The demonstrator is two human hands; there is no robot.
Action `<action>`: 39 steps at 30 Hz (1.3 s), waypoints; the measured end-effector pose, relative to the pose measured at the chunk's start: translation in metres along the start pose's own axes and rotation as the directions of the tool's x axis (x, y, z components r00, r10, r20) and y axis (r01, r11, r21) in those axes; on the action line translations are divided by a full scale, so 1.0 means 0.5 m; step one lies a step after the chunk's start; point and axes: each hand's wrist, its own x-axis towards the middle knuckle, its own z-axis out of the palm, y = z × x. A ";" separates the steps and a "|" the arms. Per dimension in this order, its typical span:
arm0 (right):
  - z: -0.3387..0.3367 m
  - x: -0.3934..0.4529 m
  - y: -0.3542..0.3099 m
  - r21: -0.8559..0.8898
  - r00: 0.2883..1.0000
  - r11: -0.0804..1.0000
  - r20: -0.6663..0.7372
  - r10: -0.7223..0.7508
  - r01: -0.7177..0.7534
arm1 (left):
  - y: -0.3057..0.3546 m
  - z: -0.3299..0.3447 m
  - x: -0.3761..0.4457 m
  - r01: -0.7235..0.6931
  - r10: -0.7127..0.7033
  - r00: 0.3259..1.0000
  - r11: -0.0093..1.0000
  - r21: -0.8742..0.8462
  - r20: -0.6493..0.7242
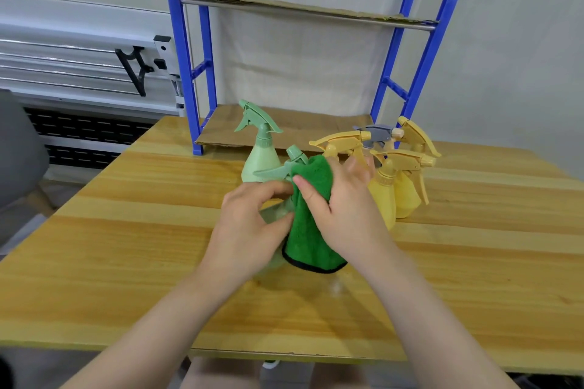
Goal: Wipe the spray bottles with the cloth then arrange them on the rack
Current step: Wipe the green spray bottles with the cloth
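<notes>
Writing or labels show nowhere on the bottles. My left hand (249, 224) curls round the green bottle (278, 213) above the table (126, 230). My right hand (343, 208) pinches the cloth (311, 230) against the bottle's neck, thumb forward, fingers spread behind. Another green bottle (260, 158) stands just behind; yellow bottles (395, 180) cluster right, before the rack (202, 73).

Wooden table (126, 230) before pale wall (521, 57)
</notes>
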 end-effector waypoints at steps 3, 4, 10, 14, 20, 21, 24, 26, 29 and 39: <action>0.003 -0.013 0.019 0.219 0.993 0.975 0.117 -0.005 -0.020 | -0.002 -0.010 0.004 0.012 -0.012 1.000 1.000 -0.008 0.016; 0.004 -0.016 0.024 0.247 0.991 0.969 0.135 -0.012 -0.022 | -0.004 -0.011 0.005 0.017 -0.016 1.000 1.000 -0.025 0.019; -0.011 -0.021 0.031 0.230 0.998 0.972 0.037 -0.060 0.050 | -0.006 -0.007 0.003 0.118 -0.095 0.990 0.962 -0.244 0.106; 0.001 -0.028 0.024 -0.052 0.968 0.990 -0.212 -0.138 0.130 | 0.001 -0.008 0.006 0.133 -0.098 0.987 0.943 -0.306 0.128; -0.011 -0.028 0.026 -0.318 0.909 0.930 -0.304 -0.284 0.185 | 0.001 -0.001 -0.005 0.195 -0.140 0.971 0.932 -0.305 0.195; -0.013 -0.026 0.025 -0.230 0.947 0.962 -0.246 -0.205 0.148 | -0.002 0.000 -0.005 0.196 -0.142 0.971 0.934 -0.299 0.193; -0.020 -0.024 0.025 0.298 0.992 0.946 0.006 0.129 -0.125 | -0.015 0.001 -0.003 0.228 -0.200 0.973 0.906 -0.358 0.112; -0.023 -0.026 0.039 0.503 0.965 0.830 0.036 0.260 -0.242 | -0.018 -0.003 0.001 0.249 -0.239 0.967 0.836 -0.489 0.084; -0.015 -0.031 0.054 0.592 0.958 0.765 0.044 0.282 -0.252 | -0.010 -0.012 0.007 0.271 -0.252 0.959 0.690 -0.672 0.128; 0.047 -0.031 0.011 0.505 0.991 0.862 0.132 -0.028 -0.042 | -0.002 0.000 -0.002 0.132 -0.136 0.990 0.864 -0.485 0.026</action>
